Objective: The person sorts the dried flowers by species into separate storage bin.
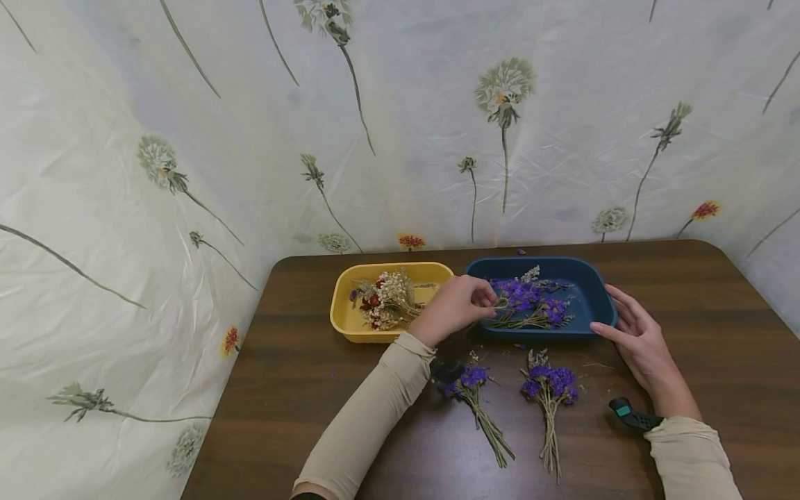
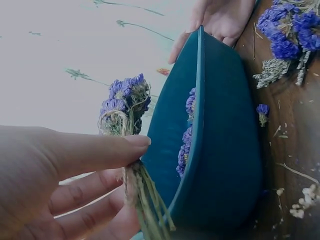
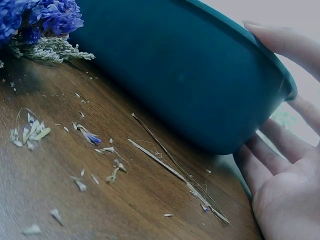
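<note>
My left hand (image 1: 459, 305) pinches a small bunch of dried purple flowers (image 2: 125, 107), tied round its stems with twine, between thumb and fingers at the left end of a blue tray (image 1: 537, 336). In the left wrist view the bunch shows over the tray's near end. Inside the tray lie more purple flowers (image 1: 555, 310). At the opposite end my right hand (image 1: 644, 340) holds the tray, thumb on the rim and fingers round the outer wall. The tray wall (image 3: 175, 75) fills much of the right wrist view.
To the left stands a yellow tray (image 1: 369, 337) with dried white and red flowers (image 1: 390, 298). Two tied purple bunches, one left (image 1: 473, 378) and one right (image 1: 551, 385), lie in front of the blue tray. Stem scraps (image 3: 162, 165) and petals litter the brown table (image 1: 700, 298).
</note>
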### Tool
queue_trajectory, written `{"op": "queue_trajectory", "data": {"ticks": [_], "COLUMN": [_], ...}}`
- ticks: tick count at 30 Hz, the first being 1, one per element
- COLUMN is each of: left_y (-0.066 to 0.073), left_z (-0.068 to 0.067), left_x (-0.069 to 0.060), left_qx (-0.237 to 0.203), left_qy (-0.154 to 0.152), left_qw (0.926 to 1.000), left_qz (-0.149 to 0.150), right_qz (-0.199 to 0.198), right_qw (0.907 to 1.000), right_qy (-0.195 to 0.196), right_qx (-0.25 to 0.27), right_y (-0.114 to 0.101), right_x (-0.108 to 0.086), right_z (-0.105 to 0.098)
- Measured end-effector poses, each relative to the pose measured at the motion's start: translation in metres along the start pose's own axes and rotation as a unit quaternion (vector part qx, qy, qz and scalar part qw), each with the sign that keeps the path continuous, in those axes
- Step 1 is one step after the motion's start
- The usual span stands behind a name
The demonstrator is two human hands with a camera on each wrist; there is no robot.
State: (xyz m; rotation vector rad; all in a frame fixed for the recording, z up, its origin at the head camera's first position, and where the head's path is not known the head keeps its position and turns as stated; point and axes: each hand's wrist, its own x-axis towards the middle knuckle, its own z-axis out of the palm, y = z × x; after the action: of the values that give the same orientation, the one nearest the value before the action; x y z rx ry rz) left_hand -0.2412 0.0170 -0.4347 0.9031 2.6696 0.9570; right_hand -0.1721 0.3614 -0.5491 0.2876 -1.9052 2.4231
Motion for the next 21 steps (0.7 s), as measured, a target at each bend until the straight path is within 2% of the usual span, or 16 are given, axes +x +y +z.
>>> {"op": "queue_trajectory", "data": {"ticks": [5, 13, 21], "left_y": [0.007, 0.017, 0.029], "left_z": [0.004, 0.014, 0.030], "left_x": [0.013, 0.030, 0.044], "left_qx": [0.016, 0.068, 0.089], "left_qy": [-0.009, -0.015, -0.033], "left_qw": [0.9998, 0.9976, 0.9953], "left_qz": [-0.002, -0.009, -0.018], "right_qz": [0.003, 0.009, 0.010], "right_qw": [1.0000, 0.9999, 0.9998], "right_qy": [0.004, 0.005, 0.010], "right_qx": [-0.003, -0.007, -0.012], "right_y": [0.001, 0.001, 0.001], "right_x": [0.001, 0.001, 0.000], "right_z": [-0.001, -0.001, -0.001]}}
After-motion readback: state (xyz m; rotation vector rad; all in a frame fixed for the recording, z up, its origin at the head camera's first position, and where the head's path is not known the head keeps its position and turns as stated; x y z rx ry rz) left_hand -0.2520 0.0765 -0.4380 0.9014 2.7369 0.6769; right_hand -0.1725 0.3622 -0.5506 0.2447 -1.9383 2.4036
